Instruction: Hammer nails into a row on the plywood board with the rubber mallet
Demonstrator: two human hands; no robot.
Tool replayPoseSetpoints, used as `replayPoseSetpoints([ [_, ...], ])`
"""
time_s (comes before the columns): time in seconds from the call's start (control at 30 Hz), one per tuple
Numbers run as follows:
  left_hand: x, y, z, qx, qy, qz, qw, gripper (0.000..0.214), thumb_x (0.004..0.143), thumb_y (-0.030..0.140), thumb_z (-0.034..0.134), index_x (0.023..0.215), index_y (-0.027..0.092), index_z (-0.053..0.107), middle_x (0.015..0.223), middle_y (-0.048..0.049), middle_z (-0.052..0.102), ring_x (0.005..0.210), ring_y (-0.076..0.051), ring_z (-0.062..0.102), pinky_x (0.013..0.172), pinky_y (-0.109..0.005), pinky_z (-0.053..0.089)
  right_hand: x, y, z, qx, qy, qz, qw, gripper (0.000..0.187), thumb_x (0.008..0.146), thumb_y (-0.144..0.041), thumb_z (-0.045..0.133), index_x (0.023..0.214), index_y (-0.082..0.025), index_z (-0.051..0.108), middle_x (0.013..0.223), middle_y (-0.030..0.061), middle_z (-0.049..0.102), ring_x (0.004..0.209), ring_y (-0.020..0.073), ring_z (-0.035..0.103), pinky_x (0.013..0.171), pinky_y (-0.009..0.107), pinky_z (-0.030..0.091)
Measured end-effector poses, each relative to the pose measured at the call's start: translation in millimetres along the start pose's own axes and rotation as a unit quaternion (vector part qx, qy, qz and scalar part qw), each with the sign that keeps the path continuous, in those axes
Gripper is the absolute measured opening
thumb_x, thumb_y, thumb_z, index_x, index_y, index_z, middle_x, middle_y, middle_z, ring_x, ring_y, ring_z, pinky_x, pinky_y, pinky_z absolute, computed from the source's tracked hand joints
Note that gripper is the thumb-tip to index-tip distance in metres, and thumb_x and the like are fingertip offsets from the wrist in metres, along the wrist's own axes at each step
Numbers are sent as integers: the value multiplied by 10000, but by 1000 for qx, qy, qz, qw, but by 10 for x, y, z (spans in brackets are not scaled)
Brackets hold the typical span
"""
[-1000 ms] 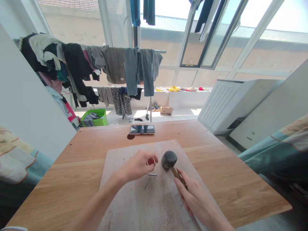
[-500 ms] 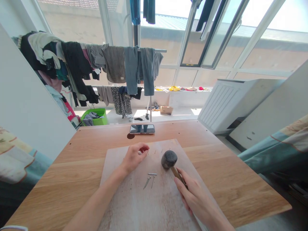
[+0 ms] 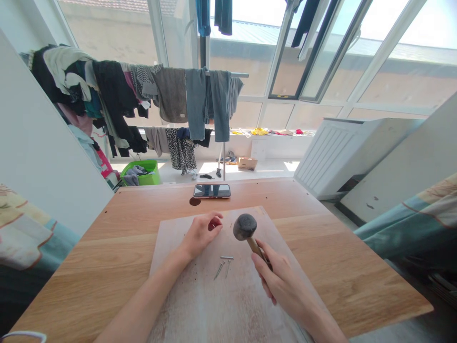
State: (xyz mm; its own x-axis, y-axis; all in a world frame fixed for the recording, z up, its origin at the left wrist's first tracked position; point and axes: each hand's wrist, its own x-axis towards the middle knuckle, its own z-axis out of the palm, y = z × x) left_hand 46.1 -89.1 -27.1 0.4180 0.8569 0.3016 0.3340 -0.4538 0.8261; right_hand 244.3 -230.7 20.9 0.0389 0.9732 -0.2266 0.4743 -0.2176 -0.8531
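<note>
Your right hand (image 3: 280, 276) grips the rubber mallet (image 3: 244, 227); your left hand (image 3: 204, 232), at 9 o'clock from its head, curls, contents unclear. Nails (image 3: 219, 270) lie on the board (image 3: 203, 305), 7 o'clock from the head.

Left fingers (image 3: 214, 231) curl inward, right fingers (image 3: 260, 265) clench.

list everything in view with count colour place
table: one, brown, centre
board: one, pale, on the table
loose nails: three, silver, on the board
mallet: one, black and brown, over the board
phone: one, dark, on the table
rack: one, grey, back left
clothes: many, mixed, mostly on the rack
basket: one, green, floor back left
cardboard box: one, brown, back floor
large unit: one, white, right
curtains: two, blue and cream, both sides
windows: several, clear, back
left hand: one, bare, at the board
right hand: one, bare, gripping the mallet
</note>
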Motion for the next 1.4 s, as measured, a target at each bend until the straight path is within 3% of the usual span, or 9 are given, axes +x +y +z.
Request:
replayPoseSetpoints([
  [0.2, 7, -4, 7, -36, 1, -13, 999, 237, 811, 177, 650, 1047, 200, 660, 863, -16, 766, 774, -164, 714, 758, -280, 569, 249, -247, 89, 9, -6, -41, 999, 438, 986, -390, 417, 1358, -188, 530, 518, -109, 436, 370, 108, 481, 323, 165, 391],
  [0.37, 9, 4, 10, -35, 0, 1, 999, 219, 812, 143, 639, 1020, 201, 673, 861, -12, 776, 776, -163, 716, 740, -271, 562, 351, -289, 190, 14, -9, -56, 998, 400, 1003, -349, 392, 1340, -185, 532, 546, -105, 439, 380, 98, 476, 338, 158, 392],
  [0.57, 5, 25, -5, -19, 5, 5, 1000, 352, 812, 113, 654, 1153, 198, 672, 868, -12, 776, 752, -157, 703, 751, -280, 564, 326, -284, 195, 0, -6, -58, 998, 376, 1023, -341, 373, 1342, -205, 518, 561, -95, 446, 402, 104, 496, 367, 167, 383],
  [0.7, 6, 35, -8, -10, 0, 13, 1000, 246, 803, 53, 624, 997, 188, 693, 843, -5, 766, 726, -141, 686, 743, -262, 555, 300, -266, 206, -19, -2, -65, 998, 338, 1020, -342, 403, 1289, -222, 568, 567, -87, 450, 399, 103, 468, 393, 194, 354],
  [0.9, 5, 15, -2, -14, 2, 17, 1000, 136, 802, 68, 644, 870, 182, 669, 821, 4, 748, 720, -134, 677, 729, -245, 540, 307, -257, 218, -32, 3, -72, 997, 396, 1030, -360, 377, 1367, -213, 525, 537, -93, 445, 407, 123, 463, 440, 224, 371],
  [1.2, 3, 26, 1, -22, -3, 23, 999, 146, 803, 59, 617, 866, 185, 653, 803, 14, 729, 701, -124, 657, 710, -236, 531, 325, -229, 205, -43, 2, -75, 996, 347, 1022, -347, 390, 1289, -222, 571, 576, -77, 472, 411, 111, 475, 424, 214, 359],
  [1.4, 9, 33, -49, 7, 1, 3, 1000, 271, 807, 188, 670, 1073, 183, 617, 890, -13, 685, 730, -143, 623, 693, -263, 524, 183, -166, 117, -33, 8, -66, 997, 420, 1021, -399, 384, 1367, -211, 530, 607, -78, 486, 417, 107, 476, 412, 204, 383],
])
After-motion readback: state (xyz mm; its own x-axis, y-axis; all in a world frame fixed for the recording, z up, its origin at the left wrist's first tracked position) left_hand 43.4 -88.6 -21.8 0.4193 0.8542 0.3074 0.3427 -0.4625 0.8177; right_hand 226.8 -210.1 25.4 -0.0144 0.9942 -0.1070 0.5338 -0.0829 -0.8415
